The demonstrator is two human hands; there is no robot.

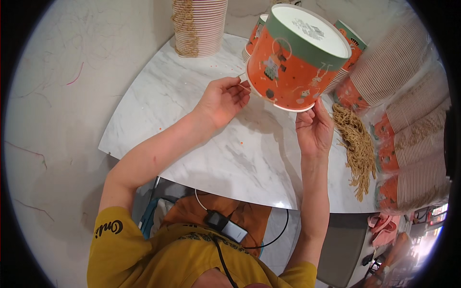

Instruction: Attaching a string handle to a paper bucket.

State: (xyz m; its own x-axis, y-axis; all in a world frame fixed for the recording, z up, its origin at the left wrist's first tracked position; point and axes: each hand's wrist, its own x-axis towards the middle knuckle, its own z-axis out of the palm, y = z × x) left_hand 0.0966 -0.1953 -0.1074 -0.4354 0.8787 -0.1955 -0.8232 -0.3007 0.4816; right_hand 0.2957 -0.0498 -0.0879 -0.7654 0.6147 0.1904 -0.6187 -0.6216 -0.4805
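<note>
An orange paper bucket point(293, 72) with a green band and cartoon figures is held up over the table, upside down, its white base facing upward. My right hand point(315, 127) grips its white rim from below on the right, thumb outside. At the rim's left side, my left hand point(224, 100) is closed with the fingertips pinched together. A thin strand shows by those fingers, but what they hold is too small to make out. Beside my right hand lies a loose bundle of tan twine cords point(356, 146).
A tall stack of nested paper buckets point(204, 24), twine on its side, stands at the back left of the marble-patterned table point(192, 158). More stacks partly hide behind the held bucket. Plastic-wrapped bucket stacks point(410, 149) line the right. A cabled power bank point(235, 231) rests at my lap.
</note>
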